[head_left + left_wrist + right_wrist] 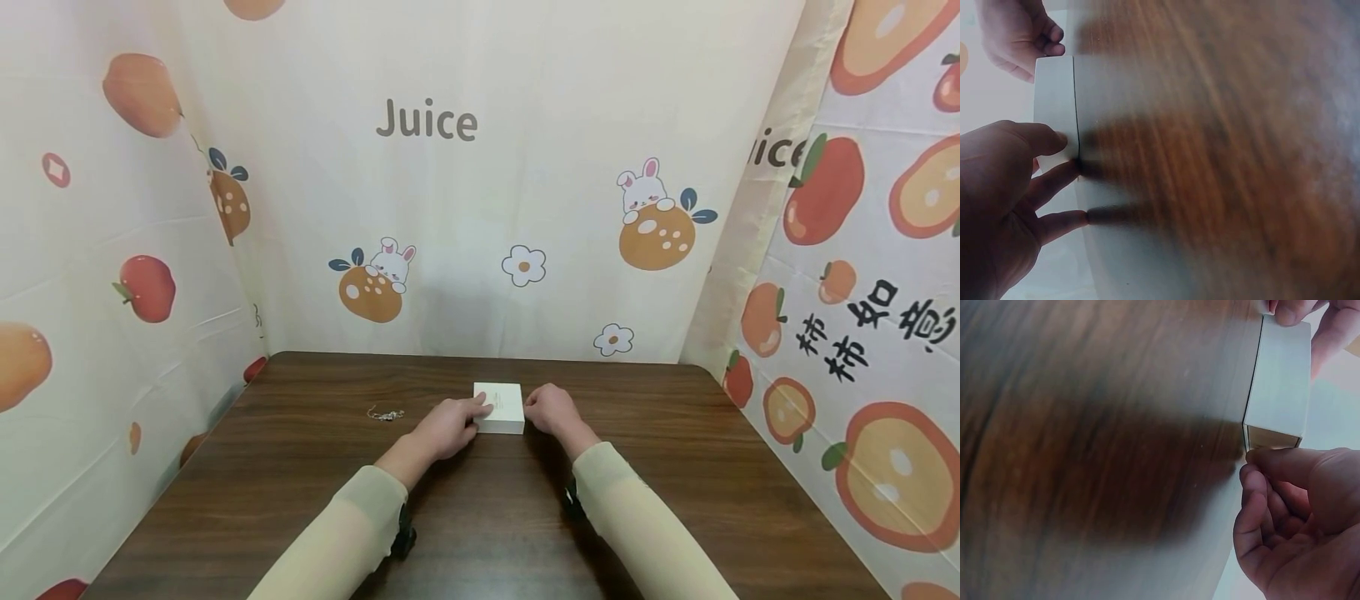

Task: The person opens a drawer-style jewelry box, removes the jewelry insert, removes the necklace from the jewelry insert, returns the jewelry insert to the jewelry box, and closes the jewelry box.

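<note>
A small white cardboard box with faint print on its lid lies flat on the brown wooden table. My left hand grips its left side, with the thumb against one side face in the left wrist view. At the opposite end is my right hand, its thumb and forefinger pinching the low edge of the box. The other fingers of that hand are curled. Whether a tab lies between thumb and forefinger is hidden. Left of the box lies a thin silvery chain, apart from both hands.
The table has a dark wood grain and rounded far corners. Pale curtains printed with fruit, rabbits and flowers hang behind it and on both sides. A dark band sits at the left wrist.
</note>
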The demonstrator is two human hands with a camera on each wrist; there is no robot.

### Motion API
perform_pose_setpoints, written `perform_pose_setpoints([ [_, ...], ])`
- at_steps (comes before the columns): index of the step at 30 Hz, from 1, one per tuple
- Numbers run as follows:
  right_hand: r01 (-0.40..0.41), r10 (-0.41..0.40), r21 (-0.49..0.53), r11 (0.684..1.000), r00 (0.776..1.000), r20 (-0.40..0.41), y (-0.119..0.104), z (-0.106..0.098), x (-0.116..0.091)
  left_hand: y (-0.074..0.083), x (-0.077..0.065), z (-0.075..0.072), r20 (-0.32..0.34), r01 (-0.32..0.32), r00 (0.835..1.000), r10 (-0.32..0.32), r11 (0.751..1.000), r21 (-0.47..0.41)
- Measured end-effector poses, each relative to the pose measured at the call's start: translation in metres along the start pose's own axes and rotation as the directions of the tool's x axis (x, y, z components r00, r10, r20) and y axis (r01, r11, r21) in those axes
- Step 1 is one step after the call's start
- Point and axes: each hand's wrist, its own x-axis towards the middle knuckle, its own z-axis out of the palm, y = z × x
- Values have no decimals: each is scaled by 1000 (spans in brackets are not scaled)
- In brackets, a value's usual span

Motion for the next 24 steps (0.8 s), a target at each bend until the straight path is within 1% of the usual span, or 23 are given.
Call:
perform_pose_setpoints([
  [8,-13,13,15,1000,1000,17,0,1,0,1,1,0,6,0,1000,0,1000,3],
  [10,-23,22,21,1000,999,24,0,1,0,3,1,0,18,15,1000,-15,1000,3],
  [12,-32,31,28,999,999,34,0,2,1,7,1,1,33,36,999,-37,999,21],
  [15,-43,41,40,998,998,55,2,3,1,15,2,3,63,74,995,-80,993,87],
  [19,-41,37,55,998,997,73,6,0,0,27,1,6,79,105,989,-124,971,215],
  [21,-33,29,62,998,997,70,8,-4,-1,34,0,7,67,117,988,-140,956,267],
  [24,-40,36,67,997,998,53,12,-11,-3,47,-4,8,30,128,989,-145,939,319],
])
